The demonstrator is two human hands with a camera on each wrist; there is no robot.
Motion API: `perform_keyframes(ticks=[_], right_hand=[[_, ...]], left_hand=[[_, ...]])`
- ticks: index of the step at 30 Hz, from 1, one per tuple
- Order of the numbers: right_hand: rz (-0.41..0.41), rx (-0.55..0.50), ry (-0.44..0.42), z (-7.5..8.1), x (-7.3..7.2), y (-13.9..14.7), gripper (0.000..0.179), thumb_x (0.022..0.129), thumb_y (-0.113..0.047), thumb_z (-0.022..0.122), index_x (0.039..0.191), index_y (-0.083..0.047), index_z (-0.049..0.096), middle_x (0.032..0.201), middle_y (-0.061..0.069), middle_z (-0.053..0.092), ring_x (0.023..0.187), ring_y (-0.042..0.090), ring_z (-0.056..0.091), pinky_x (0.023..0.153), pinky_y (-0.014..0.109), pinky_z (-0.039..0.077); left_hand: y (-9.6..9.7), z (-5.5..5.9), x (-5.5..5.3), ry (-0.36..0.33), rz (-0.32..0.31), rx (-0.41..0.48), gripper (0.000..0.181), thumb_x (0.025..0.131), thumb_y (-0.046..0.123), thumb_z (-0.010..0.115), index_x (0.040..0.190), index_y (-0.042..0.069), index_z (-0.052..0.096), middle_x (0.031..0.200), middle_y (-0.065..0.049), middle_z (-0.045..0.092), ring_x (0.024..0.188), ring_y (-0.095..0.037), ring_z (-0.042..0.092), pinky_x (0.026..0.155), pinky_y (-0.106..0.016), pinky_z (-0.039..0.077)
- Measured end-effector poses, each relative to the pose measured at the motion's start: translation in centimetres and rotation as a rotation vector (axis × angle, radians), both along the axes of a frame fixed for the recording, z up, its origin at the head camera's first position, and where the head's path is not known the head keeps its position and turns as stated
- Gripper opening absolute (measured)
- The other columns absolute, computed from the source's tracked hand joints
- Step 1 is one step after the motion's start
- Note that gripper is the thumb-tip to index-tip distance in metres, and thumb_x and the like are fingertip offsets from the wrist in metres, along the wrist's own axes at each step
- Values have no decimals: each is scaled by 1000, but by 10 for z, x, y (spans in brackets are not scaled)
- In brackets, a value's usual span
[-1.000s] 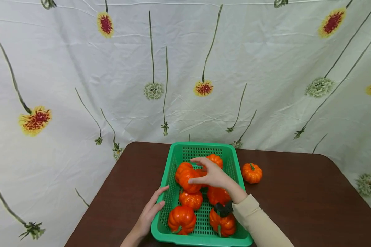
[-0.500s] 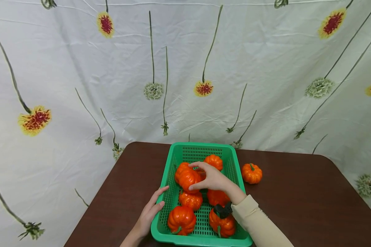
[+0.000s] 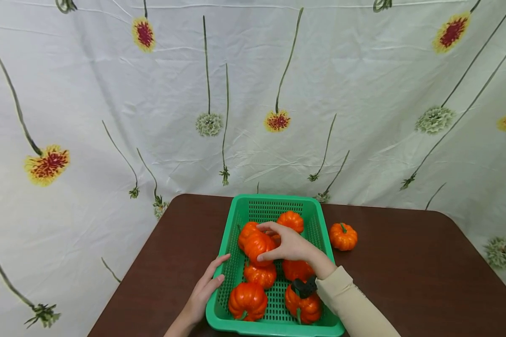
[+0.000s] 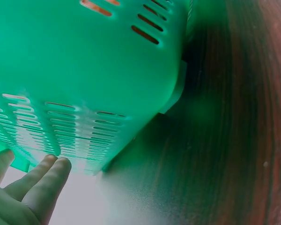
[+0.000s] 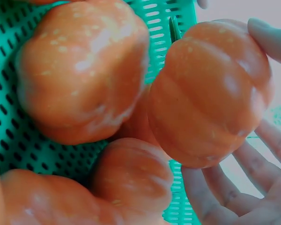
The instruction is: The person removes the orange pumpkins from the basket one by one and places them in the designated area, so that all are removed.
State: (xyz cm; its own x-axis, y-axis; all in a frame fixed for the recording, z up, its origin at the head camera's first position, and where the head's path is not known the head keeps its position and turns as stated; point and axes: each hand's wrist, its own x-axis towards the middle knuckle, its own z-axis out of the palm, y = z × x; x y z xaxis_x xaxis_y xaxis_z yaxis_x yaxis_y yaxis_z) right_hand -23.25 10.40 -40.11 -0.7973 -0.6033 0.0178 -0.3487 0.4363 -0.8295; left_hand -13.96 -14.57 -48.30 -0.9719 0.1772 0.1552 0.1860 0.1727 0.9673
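Observation:
A green perforated basket [image 3: 212, 306] holds several small orange pumpkins. My right hand [image 3: 293, 244] reaches into it and grips one pumpkin [image 3: 257, 249] that sits high among the others. The right wrist view shows the thumb on one side of that pumpkin [image 5: 210, 93] and curled fingers [image 5: 225, 187] on the other; its green stem points away from the palm. My left hand [image 3: 203, 290] rests at the basket's left rim with its fingers fairly straight. Seen from the left wrist, those fingers [image 4: 49, 185] lie against the slotted side wall [image 4: 51, 61].
One more pumpkin [image 3: 343, 236] sits on the dark brown table [image 3: 405, 271], right of the basket. A pale cloth [image 3: 173, 84] with printed flowers hangs behind the table. At the right wrist, a black device [image 3: 304, 286] overlaps a pumpkin near the basket's front.
My right hand has come down slightly, and its fingers and thumb have closed round the pumpkin. The left hand and the basket have stayed in place.

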Motion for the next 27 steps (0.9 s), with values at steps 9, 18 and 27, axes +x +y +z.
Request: perform_keyframes(ticks=[9, 18, 27], right_hand=[[-20, -129, -38, 7, 0, 9, 67, 80, -30, 74, 138, -12, 44, 137, 5, 44, 116, 27, 45, 92, 45, 42], [-127, -190, -32, 18, 1, 20, 62, 86, -28, 69, 139, -11, 42, 132, 11, 45, 115, 28, 47, 88, 40, 45], [-227, -268, -43, 24, 1, 41, 59, 88, -26, 67, 140, -14, 40, 140, 12, 39, 120, 32, 44, 86, 41, 46]], left_hand=[[1, 1, 0, -14, 10, 4, 41, 100, 19, 39, 141, 16, 43, 147, -6, 34, 128, -12, 32, 96, -53, 30], [0, 1, 0, -5, 7, 7, 41, 100, 18, 39, 141, 15, 43, 147, -7, 34, 128, -13, 32, 98, -54, 27], [-1, 1, 1, -2, 17, -18, 41, 100, 19, 40, 140, 16, 43, 146, -5, 35, 128, -9, 33, 100, -42, 30]])
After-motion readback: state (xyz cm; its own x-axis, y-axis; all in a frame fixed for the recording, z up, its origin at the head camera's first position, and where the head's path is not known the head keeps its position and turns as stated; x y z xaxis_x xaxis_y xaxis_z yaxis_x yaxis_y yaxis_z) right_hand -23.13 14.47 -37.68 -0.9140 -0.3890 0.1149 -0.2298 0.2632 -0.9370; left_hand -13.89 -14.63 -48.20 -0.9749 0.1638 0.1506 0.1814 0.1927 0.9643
